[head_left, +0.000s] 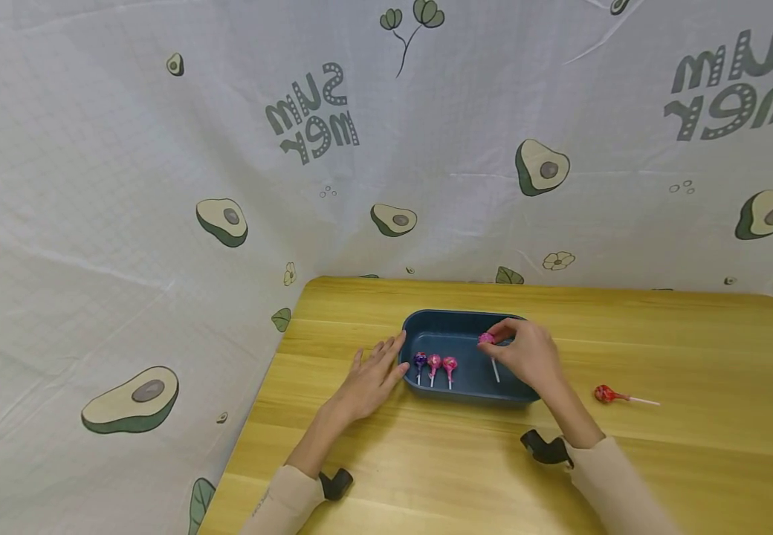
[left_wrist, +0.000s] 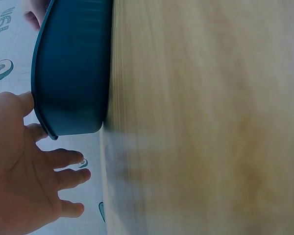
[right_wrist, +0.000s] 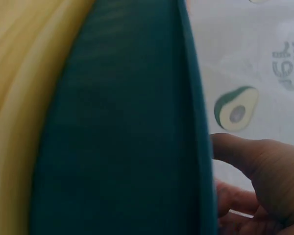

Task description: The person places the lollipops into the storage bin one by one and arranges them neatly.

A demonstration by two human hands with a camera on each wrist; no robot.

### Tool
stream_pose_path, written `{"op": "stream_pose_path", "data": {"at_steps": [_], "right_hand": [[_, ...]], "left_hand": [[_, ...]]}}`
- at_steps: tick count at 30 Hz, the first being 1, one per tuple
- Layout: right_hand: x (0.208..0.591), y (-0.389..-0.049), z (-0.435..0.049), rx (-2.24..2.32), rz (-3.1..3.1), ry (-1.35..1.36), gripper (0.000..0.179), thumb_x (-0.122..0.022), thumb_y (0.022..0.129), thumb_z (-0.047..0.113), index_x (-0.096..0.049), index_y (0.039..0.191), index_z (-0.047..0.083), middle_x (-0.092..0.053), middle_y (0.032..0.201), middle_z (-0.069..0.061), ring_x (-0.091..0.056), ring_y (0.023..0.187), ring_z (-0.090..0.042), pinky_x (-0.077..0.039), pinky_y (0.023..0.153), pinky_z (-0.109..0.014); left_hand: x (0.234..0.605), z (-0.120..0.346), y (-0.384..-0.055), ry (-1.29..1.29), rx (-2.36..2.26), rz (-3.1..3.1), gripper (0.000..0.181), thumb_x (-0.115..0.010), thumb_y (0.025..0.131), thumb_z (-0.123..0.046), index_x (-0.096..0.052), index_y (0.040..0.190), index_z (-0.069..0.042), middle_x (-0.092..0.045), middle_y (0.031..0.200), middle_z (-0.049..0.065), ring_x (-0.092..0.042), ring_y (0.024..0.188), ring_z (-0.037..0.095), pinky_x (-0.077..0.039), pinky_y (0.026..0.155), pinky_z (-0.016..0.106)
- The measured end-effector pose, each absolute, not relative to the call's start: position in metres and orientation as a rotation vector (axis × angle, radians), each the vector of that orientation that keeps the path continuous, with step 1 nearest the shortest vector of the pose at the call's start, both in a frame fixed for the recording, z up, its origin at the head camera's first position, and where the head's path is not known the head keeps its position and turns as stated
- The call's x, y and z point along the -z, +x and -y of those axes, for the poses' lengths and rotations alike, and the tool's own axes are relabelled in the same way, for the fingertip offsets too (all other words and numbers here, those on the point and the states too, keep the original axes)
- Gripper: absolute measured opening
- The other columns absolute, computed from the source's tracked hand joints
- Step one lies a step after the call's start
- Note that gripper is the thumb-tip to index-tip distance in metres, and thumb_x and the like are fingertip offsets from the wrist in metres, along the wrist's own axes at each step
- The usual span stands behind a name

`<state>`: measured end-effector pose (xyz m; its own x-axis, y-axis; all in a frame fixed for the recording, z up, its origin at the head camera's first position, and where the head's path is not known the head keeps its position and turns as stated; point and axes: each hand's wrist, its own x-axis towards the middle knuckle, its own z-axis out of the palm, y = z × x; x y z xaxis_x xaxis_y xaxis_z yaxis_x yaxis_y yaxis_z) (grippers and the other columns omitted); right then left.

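Observation:
A dark blue tray point(head_left: 467, 395) sits on the table. Inside it, at the left, a purple lollipop point(head_left: 421, 360) and two pink lollipops point(head_left: 434, 362) lie side by side, sticks toward the near wall. My right hand point(head_left: 527, 355) pinches another pink lollipop point(head_left: 486, 339) by its head, over the right part of the tray, its white stick pointing toward me. In the right wrist view the tray wall hides this lollipop. My left hand point(head_left: 369, 379) rests at the tray's left end with fingers spread, thumb and index finger touching the rim point(left_wrist: 38, 111).
A red lollipop point(head_left: 604, 394) lies on the wooden table point(head_left: 427, 461), right of the tray, its stick pointing right. A white cloth point(head_left: 467, 156) printed with avocados hangs behind the table and at the left. Black wrist mounts point(head_left: 544, 447) show at both sleeves.

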<state>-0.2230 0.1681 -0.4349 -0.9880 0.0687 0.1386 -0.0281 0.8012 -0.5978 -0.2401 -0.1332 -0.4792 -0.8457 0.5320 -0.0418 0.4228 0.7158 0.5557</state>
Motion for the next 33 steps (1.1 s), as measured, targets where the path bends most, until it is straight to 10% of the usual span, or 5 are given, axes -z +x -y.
{"op": "stream_pose_path", "data": {"at_steps": [25,33], "right_hand": [[0.456,-0.226,-0.128,-0.830,3.046,-0.216,0.022,-0.086,0.084,0.026,-0.077,0.083,0.006,-0.076,0.084,-0.010,-0.064,0.072,-0.022,-0.052,0.059,-0.040],[0.454,-0.225,-0.131,-0.857,3.098,-0.161,0.030,-0.084,0.086,0.028,-0.078,0.101,0.003,-0.077,0.088,-0.011,-0.068,0.078,-0.023,-0.051,0.062,-0.038]], "left_hand": [[0.478,0.134,-0.240,0.766,-0.802,-2.727,0.065,-0.027,0.112,-0.054,-0.010,0.168,-0.027,-0.025,0.172,0.014,-0.023,0.160,0.038,-0.007,0.127,0.068],[0.479,0.134,-0.241,0.774,-0.815,-2.718,0.065,-0.027,0.112,-0.054,-0.010,0.168,-0.027,-0.024,0.172,0.014,-0.023,0.159,0.039,-0.007,0.127,0.069]]}}
